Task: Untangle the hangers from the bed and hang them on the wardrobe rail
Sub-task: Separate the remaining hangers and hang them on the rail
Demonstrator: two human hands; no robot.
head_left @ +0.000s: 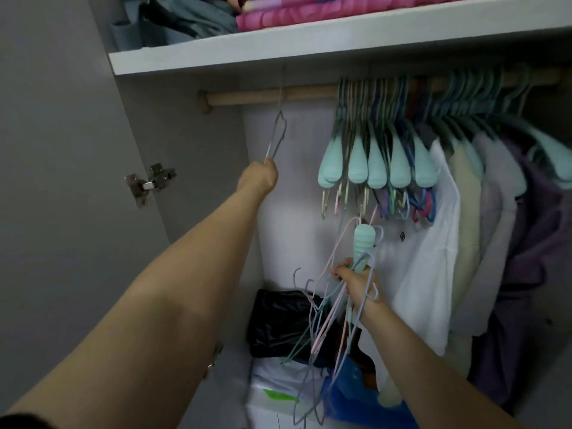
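Observation:
My left hand grips the lower end of a thin grey wire hanger whose hook reaches up over the wooden wardrobe rail. Lower down, my right hand holds a tangled bundle of hangers, thin wire ones in pink, blue and green plus a mint plastic one that sticks up from my fist. Further right on the rail hang several mint hangers and thin coloured ones.
Shirts in white, beige and purple hang at the right of the rail. A shelf with folded fabrics runs above it. A black bag and a blue box lie on the wardrobe floor. The open door with its hinge stands at left.

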